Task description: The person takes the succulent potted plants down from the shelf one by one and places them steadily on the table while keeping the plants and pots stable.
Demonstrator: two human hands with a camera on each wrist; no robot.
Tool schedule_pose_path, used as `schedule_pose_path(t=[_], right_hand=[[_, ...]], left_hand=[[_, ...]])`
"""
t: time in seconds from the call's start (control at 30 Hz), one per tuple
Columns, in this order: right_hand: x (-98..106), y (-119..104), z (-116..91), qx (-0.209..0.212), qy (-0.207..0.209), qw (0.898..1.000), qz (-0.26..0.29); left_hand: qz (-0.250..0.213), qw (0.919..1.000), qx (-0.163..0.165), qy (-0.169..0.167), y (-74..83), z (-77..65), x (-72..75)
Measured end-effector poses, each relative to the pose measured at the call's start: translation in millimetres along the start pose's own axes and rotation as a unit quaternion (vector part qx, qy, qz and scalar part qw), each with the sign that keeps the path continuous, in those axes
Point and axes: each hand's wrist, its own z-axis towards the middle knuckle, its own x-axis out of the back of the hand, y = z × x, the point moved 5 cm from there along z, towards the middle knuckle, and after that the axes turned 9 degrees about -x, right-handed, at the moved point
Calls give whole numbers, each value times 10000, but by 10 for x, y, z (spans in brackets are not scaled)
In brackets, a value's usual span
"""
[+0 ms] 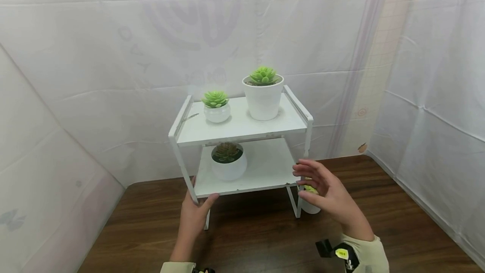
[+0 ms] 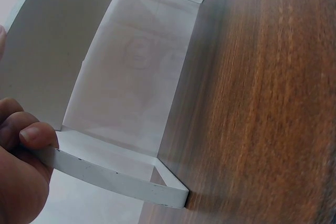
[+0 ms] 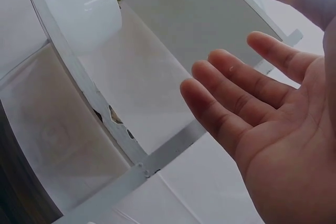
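Observation:
A white two-tier shelf (image 1: 242,126) stands on the wooden table. My left hand (image 1: 194,214) grips its left front leg at the lower board, thumb along the board's front edge; in the left wrist view its fingers (image 2: 37,135) curl round the white leg (image 2: 115,179). Beside the right front leg, my right hand (image 1: 329,188) is held with fingers apart and nothing in it. On the top board sit a small potted succulent (image 1: 217,113) and a larger one (image 1: 264,100). A dark succulent in a round white pot (image 1: 229,167) stands on the lower board.
Behind the right leg and partly hidden by my right hand, a white pot with a yellow-green plant (image 1: 311,206) stands on the table (image 1: 250,239). White sheeting (image 1: 113,62) hangs at the back and both sides. Chipped paint shows on the lower board's edge (image 3: 89,93).

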Motion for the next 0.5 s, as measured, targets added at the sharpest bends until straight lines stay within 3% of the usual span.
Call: schedule_pose_path(t=[0.5], right_hand=[[-118,4,56,-13,68,10000,-23]], left_hand=[[19,10000,3,-47,-8,10,-4]])
